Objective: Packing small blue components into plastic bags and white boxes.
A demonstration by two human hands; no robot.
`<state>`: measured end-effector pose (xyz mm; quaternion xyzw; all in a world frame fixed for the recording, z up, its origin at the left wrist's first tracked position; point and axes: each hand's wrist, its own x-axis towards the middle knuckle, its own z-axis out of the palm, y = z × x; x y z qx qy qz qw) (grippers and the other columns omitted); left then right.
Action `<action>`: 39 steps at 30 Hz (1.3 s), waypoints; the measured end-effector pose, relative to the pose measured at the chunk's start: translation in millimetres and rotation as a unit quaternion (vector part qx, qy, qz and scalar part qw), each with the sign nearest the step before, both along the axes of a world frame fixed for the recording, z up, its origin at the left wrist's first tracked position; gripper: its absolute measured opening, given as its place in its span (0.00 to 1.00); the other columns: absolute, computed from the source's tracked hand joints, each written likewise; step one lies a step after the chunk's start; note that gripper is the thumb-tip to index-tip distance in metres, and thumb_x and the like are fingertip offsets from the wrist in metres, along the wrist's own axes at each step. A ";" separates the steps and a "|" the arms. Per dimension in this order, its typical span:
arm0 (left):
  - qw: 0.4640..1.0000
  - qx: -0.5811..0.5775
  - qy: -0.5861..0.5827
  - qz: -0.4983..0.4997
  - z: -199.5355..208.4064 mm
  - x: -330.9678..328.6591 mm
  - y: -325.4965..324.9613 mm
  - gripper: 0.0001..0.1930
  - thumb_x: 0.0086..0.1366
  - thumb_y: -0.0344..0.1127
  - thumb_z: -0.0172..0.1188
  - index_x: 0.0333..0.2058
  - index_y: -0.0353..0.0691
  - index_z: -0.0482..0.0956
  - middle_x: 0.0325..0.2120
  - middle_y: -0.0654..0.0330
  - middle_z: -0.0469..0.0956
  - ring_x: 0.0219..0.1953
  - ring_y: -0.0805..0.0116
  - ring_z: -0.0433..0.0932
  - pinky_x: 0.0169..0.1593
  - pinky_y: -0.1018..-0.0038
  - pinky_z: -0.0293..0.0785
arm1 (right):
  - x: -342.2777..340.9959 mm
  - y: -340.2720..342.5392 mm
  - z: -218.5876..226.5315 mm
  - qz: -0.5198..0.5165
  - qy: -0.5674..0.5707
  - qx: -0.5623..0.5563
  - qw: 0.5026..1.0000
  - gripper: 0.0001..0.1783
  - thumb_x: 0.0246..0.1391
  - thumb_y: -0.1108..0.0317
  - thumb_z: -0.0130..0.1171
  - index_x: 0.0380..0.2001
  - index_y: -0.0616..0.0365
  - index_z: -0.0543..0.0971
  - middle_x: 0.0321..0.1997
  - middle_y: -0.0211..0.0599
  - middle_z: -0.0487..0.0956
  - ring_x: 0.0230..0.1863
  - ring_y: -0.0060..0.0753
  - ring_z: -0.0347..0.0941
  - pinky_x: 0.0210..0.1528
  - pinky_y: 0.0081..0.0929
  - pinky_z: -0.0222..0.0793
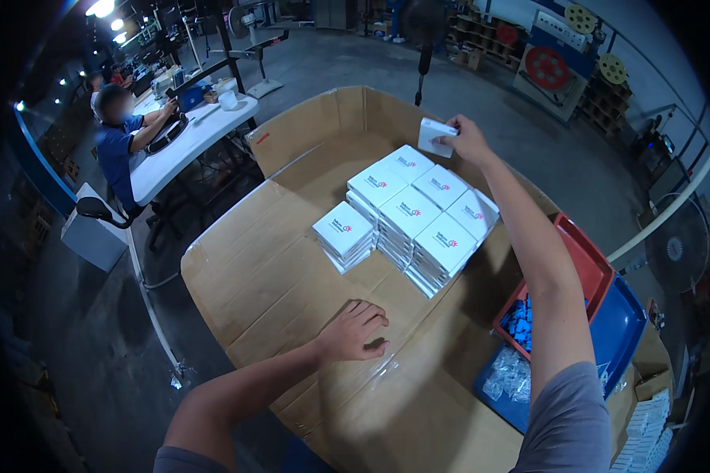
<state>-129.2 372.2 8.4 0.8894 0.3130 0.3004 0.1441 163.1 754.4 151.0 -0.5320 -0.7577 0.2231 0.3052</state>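
Observation:
Stacks of flat white boxes [409, 211] with a small red mark stand close together in the middle of the cardboard-covered table [252, 260]. A shorter stack [345, 229] is at their left front. Beyond the far right of the stacks, my right hand [470, 142] grips one small white box [435, 135], tilted up on edge above the cardboard. My left hand [353, 331] rests low over the cardboard in front of the short stack, fingers loosely curved and apart, with nothing in it.
At right, a red tray [584, 252] with blue pieces sits on a blue tray [619, 331] holding clear plastic bags [506, 375]. More white pieces [647, 433] lie at lower right. A raised cardboard wall [315, 122] edges the far side. A person [118, 142] sits at a white table [197, 142].

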 end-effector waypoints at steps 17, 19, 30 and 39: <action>0.990 0.090 0.104 0.030 0.3 10.5 -16.9 0.19 0.59 0.43 0.69 0.45 0.41 0.78 0.45 0.54 0.76 0.51 0.54 0.75 0.57 0.57 0.68 | 55.9 -557.6 84.8 -0.143 0.416 0.097 0.893 0.20 0.54 0.76 0.74 0.47 0.62 0.77 0.45 0.36 0.84 0.47 0.24 0.81 0.50 0.27 0.79; 0.968 0.214 0.121 0.058 0.3 17.7 -29.0 0.20 0.61 0.44 0.67 0.47 0.40 0.78 0.46 0.54 0.76 0.51 0.52 0.74 0.56 0.56 0.69 | 60.7 -609.5 67.8 -0.178 0.402 0.070 0.896 0.17 0.54 0.75 0.75 0.45 0.61 0.80 0.44 0.32 0.84 0.46 0.21 0.80 0.48 0.25 0.78; 0.599 -0.778 0.011 -0.187 154.8 191.0 -249.8 0.36 0.76 0.66 0.46 0.62 0.37 0.72 0.47 0.55 0.81 0.41 0.69 0.83 0.44 0.72 0.80 | 97.9 -765.5 51.1 -0.096 0.276 -0.167 0.942 0.47 0.45 0.80 0.75 0.70 0.54 0.69 0.43 0.35 0.85 0.43 0.26 0.80 0.48 0.28 0.76; 0.687 -0.658 -0.260 -0.167 116.6 204.0 -328.0 0.41 0.70 0.50 0.55 0.75 0.37 0.53 0.68 0.55 0.64 0.70 0.66 0.62 0.71 0.66 0.57 | 72.9 -791.8 -31.7 -0.259 0.365 -0.003 0.894 0.43 0.55 0.68 0.75 0.72 0.57 0.66 0.71 0.43 0.70 0.70 0.38 0.68 0.68 0.41 0.70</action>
